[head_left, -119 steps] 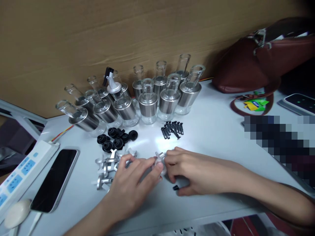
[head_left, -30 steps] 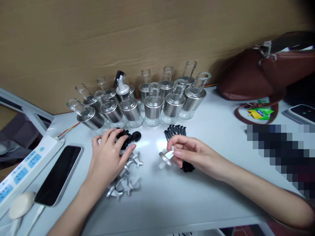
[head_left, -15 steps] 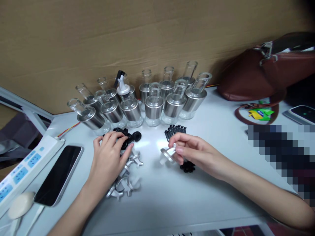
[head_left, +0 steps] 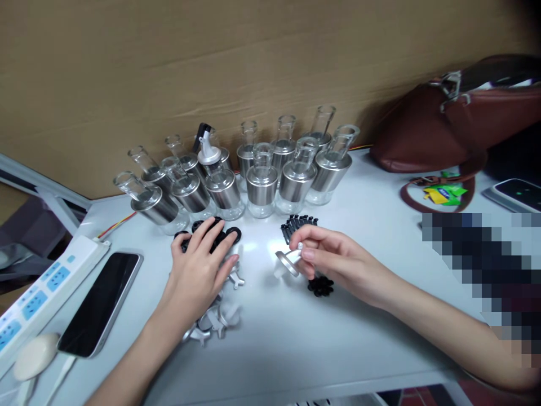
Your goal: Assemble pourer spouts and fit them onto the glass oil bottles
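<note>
My left hand (head_left: 198, 265) lies palm down over a pile of black rubber rings (head_left: 234, 234), its fingers spread and fingertips on or just above them. Some rings are hidden under the fingers. Below that hand, several silver-white pour spouts (head_left: 217, 321) lie in a heap. Between the thumb and fingers of my right hand (head_left: 329, 254) is another pour spout (head_left: 288, 263), its round flange facing left and its pale stem pointing down. Beyond the right hand sits a row of small black levers (head_left: 298, 224). A cluster of small black parts (head_left: 321, 286) lies just below it.
Several glass bottles with steel sleeves (head_left: 262, 186) stand along the cardboard wall (head_left: 270, 56); one carries a white spout with a black lever (head_left: 208, 148). A phone (head_left: 100, 304) and power strip (head_left: 46, 282) lie left. A brown bag (head_left: 422, 129) rests at back right.
My left hand has shifted slightly right, and its fingers have spread further over the black rings. The right hand keeps the spout in nearly the same place. The view has moved slightly.
</note>
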Demonstrator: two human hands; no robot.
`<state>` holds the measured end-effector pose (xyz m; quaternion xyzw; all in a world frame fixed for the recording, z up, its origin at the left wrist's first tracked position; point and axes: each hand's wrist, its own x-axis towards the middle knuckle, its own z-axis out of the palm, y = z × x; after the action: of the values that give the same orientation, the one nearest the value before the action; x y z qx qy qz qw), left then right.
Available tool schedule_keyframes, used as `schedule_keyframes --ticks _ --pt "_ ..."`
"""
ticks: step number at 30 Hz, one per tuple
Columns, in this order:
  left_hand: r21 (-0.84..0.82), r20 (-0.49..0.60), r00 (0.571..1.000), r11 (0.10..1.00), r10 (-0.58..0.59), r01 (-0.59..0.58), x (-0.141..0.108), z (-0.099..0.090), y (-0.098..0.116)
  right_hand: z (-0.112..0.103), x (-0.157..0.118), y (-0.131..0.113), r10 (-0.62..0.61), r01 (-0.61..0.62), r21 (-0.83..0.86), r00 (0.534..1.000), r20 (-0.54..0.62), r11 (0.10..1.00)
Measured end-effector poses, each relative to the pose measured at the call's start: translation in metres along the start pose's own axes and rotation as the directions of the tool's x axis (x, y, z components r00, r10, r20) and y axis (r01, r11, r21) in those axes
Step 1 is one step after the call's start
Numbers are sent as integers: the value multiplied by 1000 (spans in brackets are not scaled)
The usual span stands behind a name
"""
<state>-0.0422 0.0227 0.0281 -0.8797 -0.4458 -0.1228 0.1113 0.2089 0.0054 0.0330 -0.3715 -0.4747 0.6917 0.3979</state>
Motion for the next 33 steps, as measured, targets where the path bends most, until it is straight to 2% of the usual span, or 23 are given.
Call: schedule_keyframes --ticks 6,12,16,18,19,21,23,24,26,29,33 --pt "-100 71 996 993 -61 68 -2 1 3 -2 0 1 -15 15 0 1000 0 1000" --pt "-231 147 987 968 -63 96 -2 -4 4 -4 1 4 -23 23 18 1000 -13 1000" --pt "-367 132 990 924 -58 103 -4 -7 4 -3 1 1 -41 41 -1 999 -21 999" --pt "-521 127 990 845 -69 125 -6 -10 4 -1 0 -1 -72 71 -45 997 -21 996" --pt "-621 143 987 770 -71 146 -7 -11 3 0 -1 -2 -97 95 -87 995 -25 992" --pt "-798 209 976 565 -66 209 -10 -14 3 3 -4 -3 -166 152 -216 985 -48 964" --pt "-892 266 963 369 -41 262 -14 -15 3 6 -7 -2 -266 221 -372 961 -72 902" --pt "-912 283 959 301 -31 279 -15 -16 3 7 -9 0 -318 256 -439 945 -74 861" --pt "-931 298 955 222 -4 291 -17 -16 4 7 -12 3 -410 322 -531 910 -53 784" --pt "-937 319 947 163 44 309 -17 -17 6 5 -13 8 -508 406 -595 862 -4 694" --pt "-954 294 952 91 85 286 -15 -16 9 3 -9 10 -602 542 -630 785 146 555"
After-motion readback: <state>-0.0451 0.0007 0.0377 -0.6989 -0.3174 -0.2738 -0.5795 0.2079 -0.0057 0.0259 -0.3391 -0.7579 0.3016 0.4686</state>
